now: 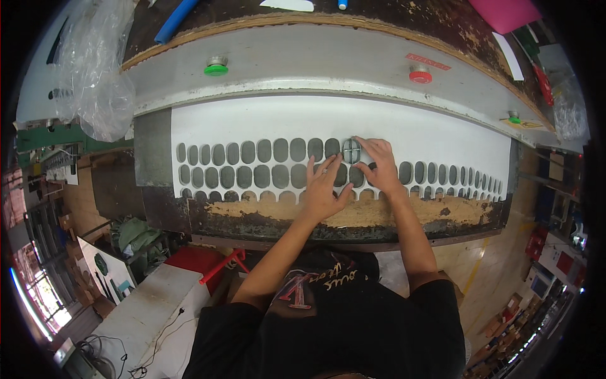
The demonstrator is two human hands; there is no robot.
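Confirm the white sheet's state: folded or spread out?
Spread out: the white sheet lies flat across the worn work surface, its rows of oval holes in view and no fold showing.

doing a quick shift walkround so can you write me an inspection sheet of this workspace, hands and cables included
Surface: dark grey flat bed; worn tan-and-black front board, patchy.
Job items: thin white sheet with rows of oval cut-outs; oval metal ring with cross bars in its far row.
Clutter: crumpled clear plastic bag, far left; blue tube, far ledge.
Left hand: fingers spread, beside the ring's left; contact unclear.
Right hand: thumb and finger at the ring; grip firmness unclear.
Cables: thin dark cords, loose on white cabinet.
Surroundings: round green button and round red button on pale metal beam.
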